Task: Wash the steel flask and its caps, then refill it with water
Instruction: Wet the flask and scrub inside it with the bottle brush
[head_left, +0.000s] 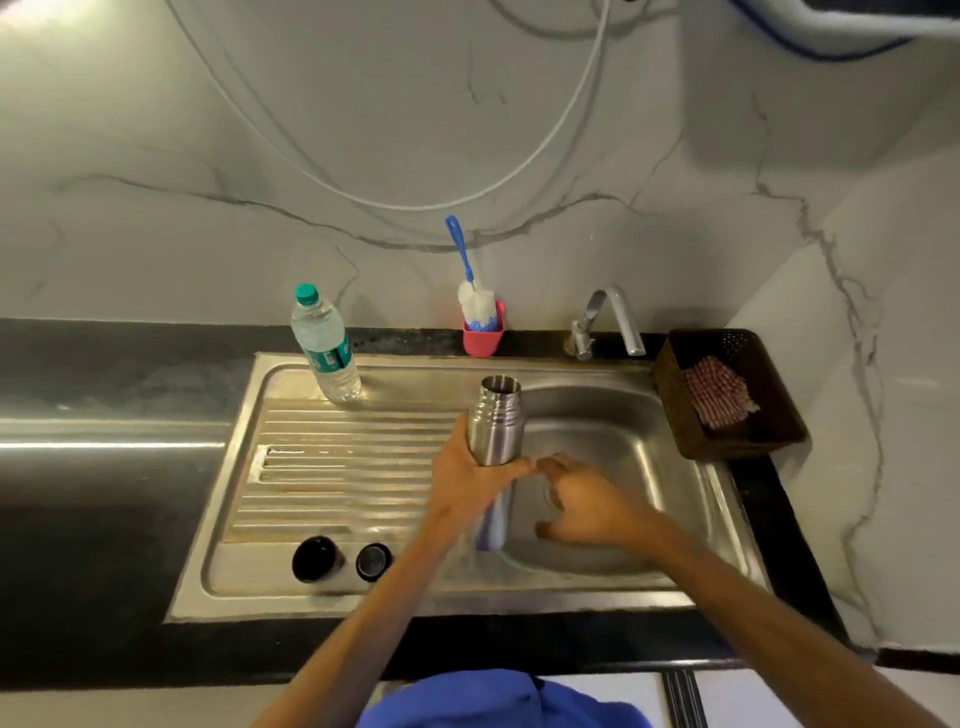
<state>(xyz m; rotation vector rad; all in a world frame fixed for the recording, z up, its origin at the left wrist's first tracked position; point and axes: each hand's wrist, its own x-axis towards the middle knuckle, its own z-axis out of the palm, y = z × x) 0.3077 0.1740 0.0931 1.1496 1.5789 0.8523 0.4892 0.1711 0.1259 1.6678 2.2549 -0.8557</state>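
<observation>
Left hand (462, 483) fingers wrapped around open steel flask (496, 421), upright over sink (623, 441). Right hand (587, 501) fingers loosely curled, empty, beside it.

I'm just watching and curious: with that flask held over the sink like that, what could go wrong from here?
The left hand alone holds the open steel flask mid-body; a wet grip could slip and drop it into the sink. The right hand holds nothing, so it gives no backup. The two caps sit near the drainboard's front edge, where a passing forearm might knock them off.
</observation>
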